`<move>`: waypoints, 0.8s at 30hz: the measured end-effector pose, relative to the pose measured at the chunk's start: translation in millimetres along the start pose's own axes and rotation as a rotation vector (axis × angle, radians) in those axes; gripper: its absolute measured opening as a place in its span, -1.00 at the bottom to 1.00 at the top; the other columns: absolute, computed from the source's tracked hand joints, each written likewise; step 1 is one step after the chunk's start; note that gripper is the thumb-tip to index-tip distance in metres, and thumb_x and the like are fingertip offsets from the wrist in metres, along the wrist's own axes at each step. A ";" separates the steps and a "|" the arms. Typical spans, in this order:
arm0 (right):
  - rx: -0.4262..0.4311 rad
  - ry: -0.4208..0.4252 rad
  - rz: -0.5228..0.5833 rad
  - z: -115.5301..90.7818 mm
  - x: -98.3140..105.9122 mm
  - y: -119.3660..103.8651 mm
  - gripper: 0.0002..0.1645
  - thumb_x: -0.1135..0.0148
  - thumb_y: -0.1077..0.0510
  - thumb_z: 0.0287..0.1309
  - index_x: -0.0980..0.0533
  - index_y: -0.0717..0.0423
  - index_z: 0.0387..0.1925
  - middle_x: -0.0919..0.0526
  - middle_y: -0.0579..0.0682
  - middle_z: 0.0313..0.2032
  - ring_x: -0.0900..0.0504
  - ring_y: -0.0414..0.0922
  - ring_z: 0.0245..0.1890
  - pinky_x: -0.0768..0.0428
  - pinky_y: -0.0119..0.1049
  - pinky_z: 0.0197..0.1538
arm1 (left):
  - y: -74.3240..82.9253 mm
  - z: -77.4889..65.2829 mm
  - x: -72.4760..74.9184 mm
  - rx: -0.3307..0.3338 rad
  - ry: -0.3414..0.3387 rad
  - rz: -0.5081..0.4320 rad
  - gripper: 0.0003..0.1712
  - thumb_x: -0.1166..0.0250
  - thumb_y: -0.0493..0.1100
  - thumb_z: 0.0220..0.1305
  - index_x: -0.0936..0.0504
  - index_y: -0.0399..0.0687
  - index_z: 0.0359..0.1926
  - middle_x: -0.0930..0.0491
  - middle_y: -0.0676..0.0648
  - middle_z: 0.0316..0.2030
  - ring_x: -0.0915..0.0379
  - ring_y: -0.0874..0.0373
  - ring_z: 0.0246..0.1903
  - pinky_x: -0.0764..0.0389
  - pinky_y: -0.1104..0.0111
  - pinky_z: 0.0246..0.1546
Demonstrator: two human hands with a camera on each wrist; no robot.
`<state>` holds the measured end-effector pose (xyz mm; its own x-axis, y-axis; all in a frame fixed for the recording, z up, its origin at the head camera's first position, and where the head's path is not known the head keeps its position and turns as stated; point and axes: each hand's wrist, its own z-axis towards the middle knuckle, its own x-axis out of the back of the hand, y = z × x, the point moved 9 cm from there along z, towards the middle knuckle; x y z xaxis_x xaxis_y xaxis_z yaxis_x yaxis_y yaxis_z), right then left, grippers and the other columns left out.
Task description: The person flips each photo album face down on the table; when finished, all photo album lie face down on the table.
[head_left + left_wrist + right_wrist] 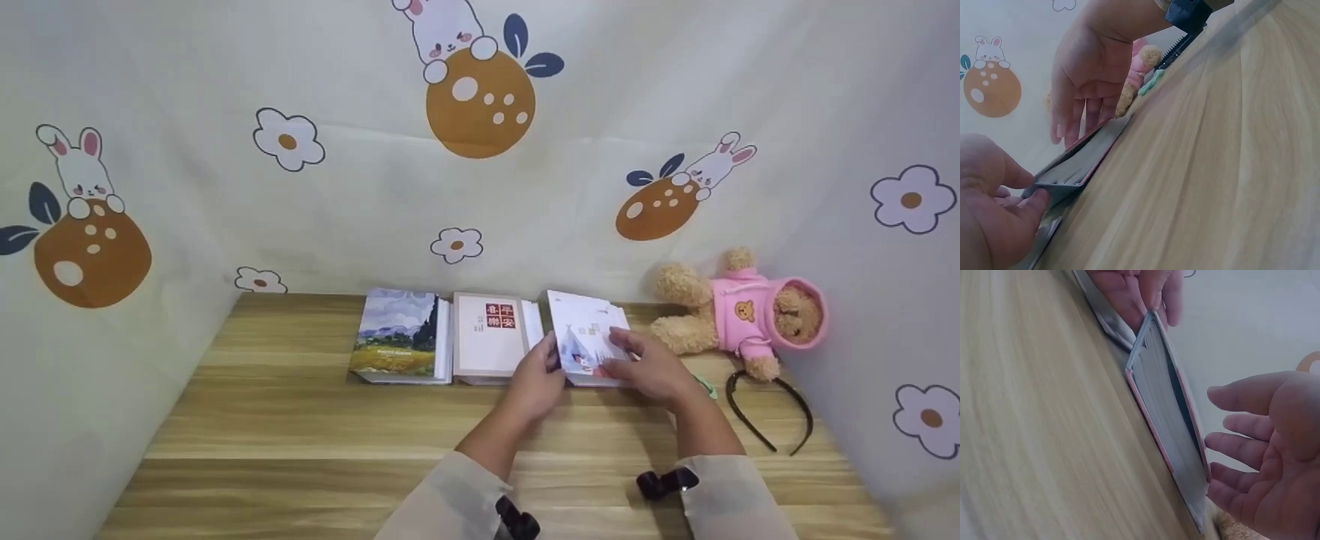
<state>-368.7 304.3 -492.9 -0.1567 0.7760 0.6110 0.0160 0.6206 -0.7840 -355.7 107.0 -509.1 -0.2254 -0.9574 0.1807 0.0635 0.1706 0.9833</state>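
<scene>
A white photo album with a tent drawing on its cover lies at the right end of a row of albums. My left hand pinches its left, spine side between thumb and fingers, as the left wrist view also shows. Over its right side is my right hand, fingers extended; in the right wrist view the right hand has its fingertips at the cover's edge without gripping. The album's page block shows between the covers, and the upper cover stands slightly off the pages.
To the left lie a cream album with red squares and a landscape-covered album. A teddy bear in a pink hoodie lies at the right, above a black headband and a green item. A patterned cloth hangs behind the table.
</scene>
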 end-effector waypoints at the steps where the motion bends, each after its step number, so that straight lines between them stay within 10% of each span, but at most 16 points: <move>1: 0.000 -0.007 0.027 -0.7 -0.8 -1.8 -0.08 -0.40 -0.02 0.37 -0.28 0.15 0.62 -0.35 0.24 0.59 -0.24 0.26 0.64 -0.12 0.24 0.70 | 1.6 -0.1 -0.7 -0.010 -0.007 -0.023 -0.19 -0.14 -0.41 0.46 -0.17 -0.20 0.67 -0.34 -0.27 0.58 -0.38 -0.16 0.53 -0.43 0.10 0.57; 14: 0.079 0.007 0.083 -16.2 -4.0 -55.2 -0.09 -0.19 -0.29 0.53 -0.13 -0.14 0.71 -0.54 0.33 0.44 -0.66 0.18 0.26 -0.70 -0.21 0.14 | 41.4 -10.9 -5.7 -0.200 -0.043 -0.187 -0.32 -0.17 -0.13 0.63 -0.27 0.16 0.66 -0.08 0.02 0.72 -0.14 -0.12 0.65 -0.34 0.10 0.61; 24: 0.069 -0.035 0.383 -21.3 -14.6 -66.1 -0.21 0.01 -0.25 0.65 0.01 -0.42 0.73 -0.20 0.29 0.63 -0.37 0.46 0.52 -0.45 0.46 0.44 | 48.5 -12.7 -7.0 -0.233 -0.050 -0.238 -0.40 -0.19 -0.16 0.62 -0.39 -0.06 0.59 -0.20 0.06 0.66 -0.27 -0.02 0.60 -0.47 0.20 0.55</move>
<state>-346.5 254.3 -447.6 -0.1861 0.9448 0.2696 0.0138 0.2769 -0.9608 -338.7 119.0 -462.9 -0.3073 -0.9505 -0.0466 0.2224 -0.1193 0.9676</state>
